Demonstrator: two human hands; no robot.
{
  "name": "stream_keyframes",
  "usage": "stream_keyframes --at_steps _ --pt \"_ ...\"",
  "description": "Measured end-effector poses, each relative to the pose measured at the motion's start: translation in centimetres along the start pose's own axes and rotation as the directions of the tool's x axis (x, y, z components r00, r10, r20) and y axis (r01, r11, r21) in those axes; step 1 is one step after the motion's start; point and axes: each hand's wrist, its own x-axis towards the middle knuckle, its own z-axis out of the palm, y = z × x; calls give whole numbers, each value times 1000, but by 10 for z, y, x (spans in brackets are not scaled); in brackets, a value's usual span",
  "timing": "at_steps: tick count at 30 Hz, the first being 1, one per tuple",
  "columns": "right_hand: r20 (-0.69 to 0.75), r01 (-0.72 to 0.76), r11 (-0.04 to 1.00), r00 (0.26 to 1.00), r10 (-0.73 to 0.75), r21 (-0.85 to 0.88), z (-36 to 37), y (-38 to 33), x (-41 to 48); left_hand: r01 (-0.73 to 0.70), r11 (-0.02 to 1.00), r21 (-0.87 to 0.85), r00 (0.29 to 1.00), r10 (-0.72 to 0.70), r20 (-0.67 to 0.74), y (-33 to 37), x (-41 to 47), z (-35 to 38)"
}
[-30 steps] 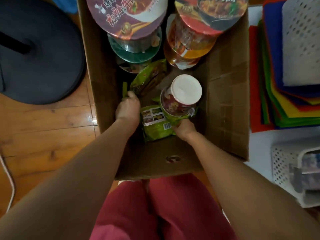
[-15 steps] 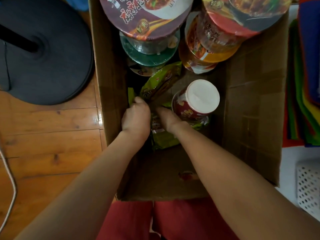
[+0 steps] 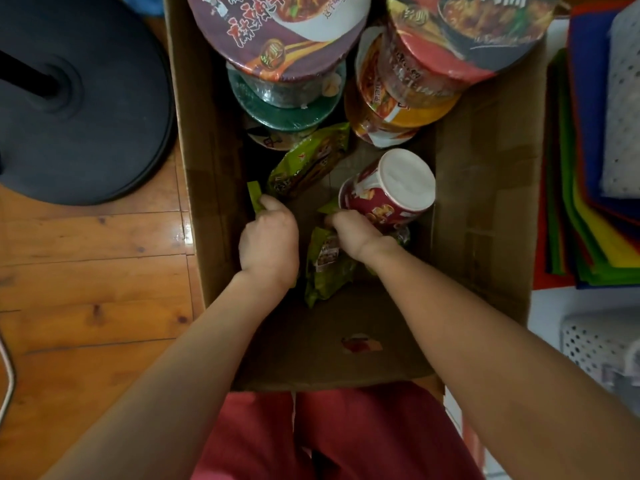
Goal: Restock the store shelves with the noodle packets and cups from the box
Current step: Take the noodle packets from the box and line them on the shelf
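Cardboard box (image 3: pixel 485 202) holds stacked bowls (image 3: pixel 277 29) at its far end. The left hand (image 3: pixel 268 242) has its grip curled round the left packet (image 3: pixel 254 199) by the wall; the right hand (image 3: pixel 353 233) pinches the middle packet (image 3: pixel 327 268) beside the red cup (image 3: pixel 391 192).

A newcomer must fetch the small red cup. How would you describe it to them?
Start at the open cardboard box on the wooden floor. Nearer than the stacked wide bowls, by the right hand, lies the small red cup. Unlike the green packets around it, it is round with a plain white end.
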Motion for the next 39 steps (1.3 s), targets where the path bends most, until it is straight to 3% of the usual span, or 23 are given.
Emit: stream_keyframes --at_steps 5,8,13,24,27,32,39 --pt "3 21 986 1000 -22 163 -12 10 -40 5 1000 14 1000 -4 -29 15 -28 -18" --pt "-37 69 982 997 -63 175 -15 7 -66 -4 999 46 998 6 -60 22 -46 -34" --pt "-211 132 986 971 -108 100 -35 -1 -114 -6 1000 -28 996 4 -84 18 -73 -74" --pt "-494 175 955 869 -36 239 -129 -63 -282 -80 983 -167 966 35 -255 16 -192 -238" --pt "-568 198 952 823 -32 234 -159 -91 -338 -115 970 -213 938 36 -344 14 -231 -287" --pt "-667 271 937 743 -59 219 -211 -140 -434 -306 889 -342 861 104 -499 16 -295 -369" --pt "-771 306 934 635 -56 184 -272 -196 -567 -520 800 -299 707 207 -676 26 -383 -476"
